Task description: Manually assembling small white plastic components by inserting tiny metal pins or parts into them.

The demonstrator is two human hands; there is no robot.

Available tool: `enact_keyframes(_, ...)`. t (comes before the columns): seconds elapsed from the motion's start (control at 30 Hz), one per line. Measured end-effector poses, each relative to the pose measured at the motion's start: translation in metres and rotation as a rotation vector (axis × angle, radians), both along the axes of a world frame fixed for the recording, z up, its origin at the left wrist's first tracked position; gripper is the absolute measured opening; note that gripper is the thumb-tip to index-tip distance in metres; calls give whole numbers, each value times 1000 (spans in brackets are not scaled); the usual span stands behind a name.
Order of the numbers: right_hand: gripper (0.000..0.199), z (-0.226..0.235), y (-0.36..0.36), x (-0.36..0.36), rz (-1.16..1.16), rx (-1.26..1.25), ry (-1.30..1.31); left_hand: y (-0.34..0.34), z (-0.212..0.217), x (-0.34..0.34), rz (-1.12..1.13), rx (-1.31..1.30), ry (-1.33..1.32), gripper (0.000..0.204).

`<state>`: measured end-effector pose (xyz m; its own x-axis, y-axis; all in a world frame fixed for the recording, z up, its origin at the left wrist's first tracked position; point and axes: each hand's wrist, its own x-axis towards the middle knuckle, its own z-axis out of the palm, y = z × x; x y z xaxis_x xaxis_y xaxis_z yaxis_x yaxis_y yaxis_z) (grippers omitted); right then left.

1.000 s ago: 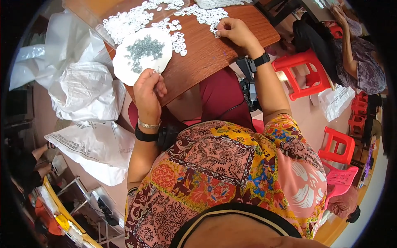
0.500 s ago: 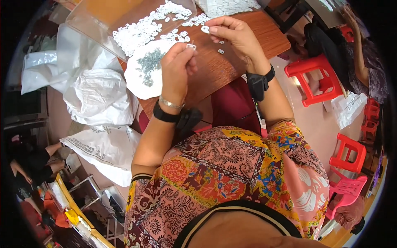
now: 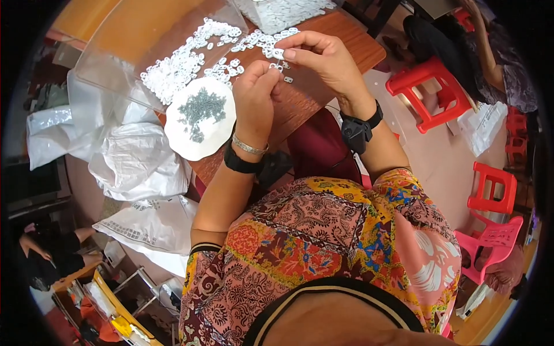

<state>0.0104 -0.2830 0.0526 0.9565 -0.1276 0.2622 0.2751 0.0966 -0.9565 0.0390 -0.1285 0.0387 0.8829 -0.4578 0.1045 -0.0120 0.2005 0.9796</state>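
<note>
Between the thumb and forefinger of my right hand (image 3: 323, 60) is a small white oval piece with holes (image 3: 278, 53). Close to its left, my left hand (image 3: 255, 101) is closed, thumb pressed against the curled fingers. What sits at its fingertips is too small to make out against the white pieces behind. Beside my left wrist stands a white scalloped plate (image 3: 226, 135) bearing a heap of small grey-green screw-like bits (image 3: 202, 109). Beyond the hands, many similar white pieces (image 3: 173, 72) lie loose, some on the brown wooden table (image 3: 309, 95).
A clear plastic tray (image 3: 109, 69) and a clear box of white pieces (image 3: 283, 16) stand at the table's far side. White sacks (image 3: 135, 155) are at the left. Red stools (image 3: 427, 95) and a pink chair (image 3: 490, 239) are on the right; other people sit nearby.
The view has shifted, so table and plate appear lower and further left. My two hands have come closer together, the right hand still pinching the white piece.
</note>
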Motion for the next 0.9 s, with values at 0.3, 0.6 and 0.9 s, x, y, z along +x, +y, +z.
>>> enact_keyframes(0.3,18,-6,-1,1,-47,-113,-12,1,-4,-2,20,-23,45,19)
enact_keyframes(0.6,17,-9,0,1,-42,-120,-28,2,-5,-3,38,-27,40,18)
enact_keyframes(0.9,16,-11,1,2,-6,-63,-27,4,-4,-7,43,-29,82,17)
